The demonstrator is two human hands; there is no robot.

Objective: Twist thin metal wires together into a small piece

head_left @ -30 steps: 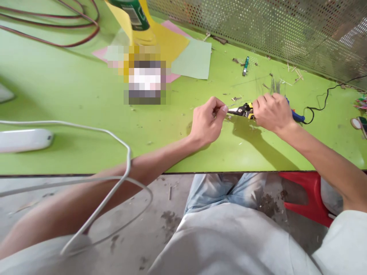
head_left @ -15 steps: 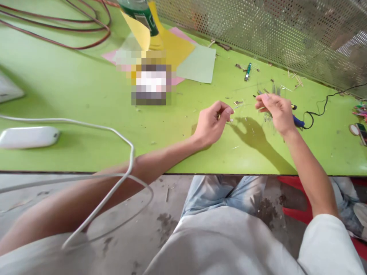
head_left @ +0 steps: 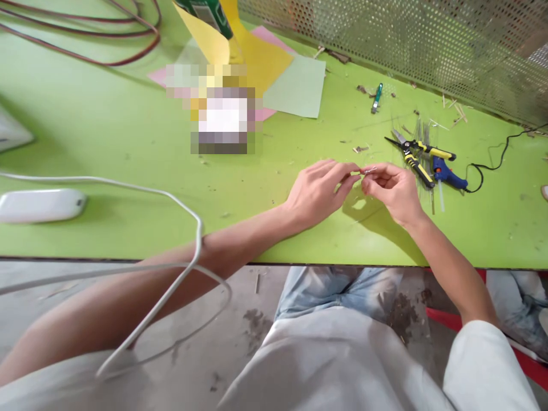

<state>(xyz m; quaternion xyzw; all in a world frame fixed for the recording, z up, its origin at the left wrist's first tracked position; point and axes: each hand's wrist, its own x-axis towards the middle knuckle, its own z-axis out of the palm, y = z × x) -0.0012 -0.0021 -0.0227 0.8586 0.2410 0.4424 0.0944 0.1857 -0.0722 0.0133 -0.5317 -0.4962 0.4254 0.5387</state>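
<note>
"So, what are you seeing from over there?"

"Biggest first: a long green table is stretching in front of the person, and a perforated panel is rising along its far edge. Yellow, pink and pale green paper sheets are overlapping beyond the hands."

"And the hands?"

"They're meeting low over the table. The left hand is narrowing to a pinch on a small wiry piece. The right hand is curling in from the other side, its thumb and fingers close together and touching that piece; I can't tell whether they're gripping it or just steadying it."

"What's lying near?"

"Just past the right hand, yellow-and-black pliers are lying with their blades apart, a blue glue gun is resting beside them, and thin strands are bristling around both."

"How would that little piece be handling?"

"It's looking feather-light and thin, probably stiff yet bendable, maybe springy. Being so slim, it could be rolling or slipping between fingertips. I'd be pinching it near its ends, gently, since squeezing the middle might be bending it. Its finer shape is blurring from here."
</note>
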